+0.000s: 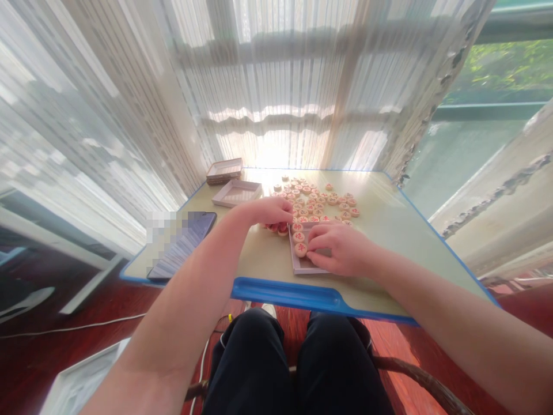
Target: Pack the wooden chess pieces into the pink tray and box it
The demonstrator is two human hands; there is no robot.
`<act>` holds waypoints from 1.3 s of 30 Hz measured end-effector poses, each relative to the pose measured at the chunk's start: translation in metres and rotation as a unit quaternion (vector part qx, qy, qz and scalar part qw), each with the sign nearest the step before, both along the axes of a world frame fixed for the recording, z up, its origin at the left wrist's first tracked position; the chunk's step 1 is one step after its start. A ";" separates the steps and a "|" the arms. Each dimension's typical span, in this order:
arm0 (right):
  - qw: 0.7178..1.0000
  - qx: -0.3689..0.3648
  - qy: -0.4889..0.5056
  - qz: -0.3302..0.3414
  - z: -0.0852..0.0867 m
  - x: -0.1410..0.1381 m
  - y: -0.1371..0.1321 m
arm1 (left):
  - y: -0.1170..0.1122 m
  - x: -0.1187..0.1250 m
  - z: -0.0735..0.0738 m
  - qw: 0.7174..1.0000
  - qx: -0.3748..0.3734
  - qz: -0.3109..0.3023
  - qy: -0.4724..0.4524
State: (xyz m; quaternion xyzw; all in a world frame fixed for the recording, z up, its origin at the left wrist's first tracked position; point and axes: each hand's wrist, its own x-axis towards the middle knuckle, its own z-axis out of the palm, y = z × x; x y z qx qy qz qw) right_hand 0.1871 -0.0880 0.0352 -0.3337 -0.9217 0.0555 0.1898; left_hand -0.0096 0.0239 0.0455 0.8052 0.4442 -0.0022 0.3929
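My right hand (341, 246) reaches into a shallow pale box (298, 270), its fingers curved and apart. Its fingertips touch or nearly touch the right edge of a round Chinese chess piece (301, 249) with red writing. That piece and others stand in a column along the box's left side, faces up. Just beyond the box's upper left corner, my left hand (273, 212) is closed with the fingers curled downward. What its fingers hold, if anything, is hidden. Several more chess pieces (310, 208) lie scattered behind the box, and a few show under my left hand.
An open, shallow box lid (237, 193) lies at the table's back left, near a small stack of boxes (224, 171). A dark-edged phone or tablet (185, 242) rests at the left edge. The table (389, 248) has a blue rim and a blue front tray (285, 293). Sheer curtains hang behind.
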 end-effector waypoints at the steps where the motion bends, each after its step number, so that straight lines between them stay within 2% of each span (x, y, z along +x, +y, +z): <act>1: 1.000 -0.007 0.006 0.003 -0.001 0.000 0.000 | 0.000 0.000 0.000 1.000 0.000 0.003 0.000; 5: 1.000 -0.015 0.020 0.009 -0.002 -0.001 0.002 | -0.002 0.001 0.002 1.000 -0.004 0.013 0.002; 10: 1.000 -0.014 0.018 0.020 -0.002 -0.001 0.003 | -0.005 0.001 0.005 1.000 -0.008 -0.005 -0.003; 16: 1.000 -0.021 0.004 -0.023 -0.002 0.000 0.004 | -0.001 0.000 0.002 1.000 -0.008 -0.008 -0.005; 26: 0.999 -0.025 -0.003 -0.020 0.000 0.001 0.003 | 0.000 -0.001 0.002 1.000 -0.004 -0.018 -0.003; 34: 0.996 -0.027 -0.007 -0.079 -0.007 0.003 0.010 | 0.001 0.000 0.000 1.000 -0.004 -0.015 0.000; 39: 0.995 -0.037 -0.012 -0.086 -0.009 0.002 0.011 | -0.001 0.001 0.003 1.000 -0.001 -0.009 0.005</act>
